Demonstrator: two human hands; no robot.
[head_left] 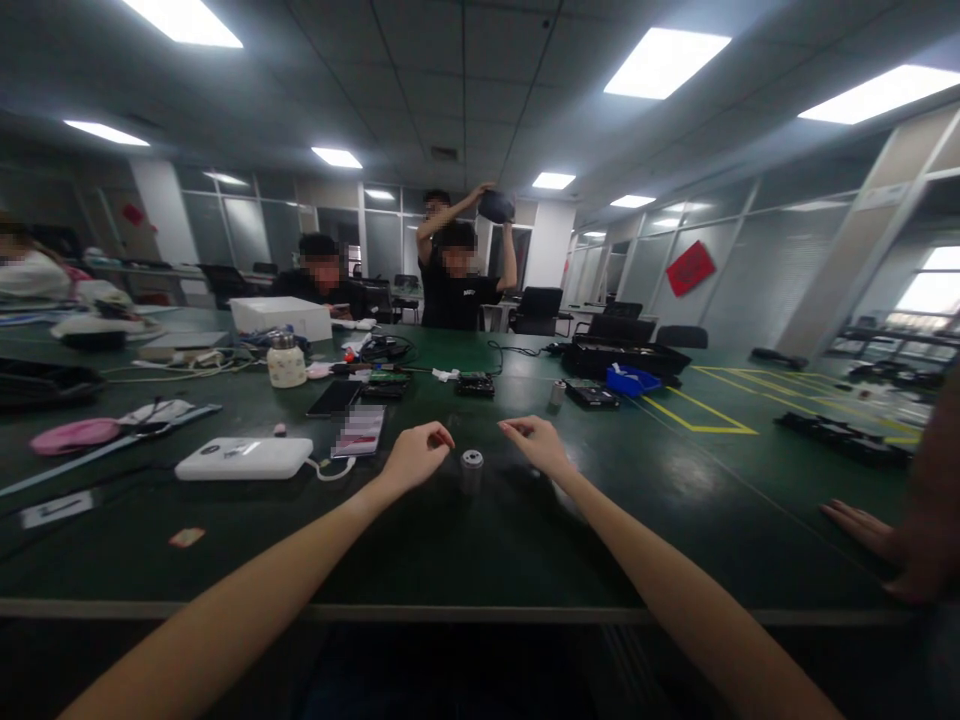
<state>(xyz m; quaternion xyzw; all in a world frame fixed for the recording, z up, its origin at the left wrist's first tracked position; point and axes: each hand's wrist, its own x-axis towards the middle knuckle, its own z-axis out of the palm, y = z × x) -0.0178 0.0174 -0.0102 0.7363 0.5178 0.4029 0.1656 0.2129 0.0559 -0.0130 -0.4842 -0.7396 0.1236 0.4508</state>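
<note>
Between both hands (416, 455) (540, 447) stands a grey metallic cylinder (472, 472).

Looking like an office with electronics workbench: panel lights (667, 63) are glowing overhead, glass partitions (787, 255) are lining the room, black chairs (541, 306) are standing behind, circuit boards (386, 378) are lying on a green table (540, 565).

1 upright metallic cylinder (472, 472)

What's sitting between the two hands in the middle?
In the head view, a small grey cylinder stands upright on the table between the left hand and right hand, touching neither.
</note>
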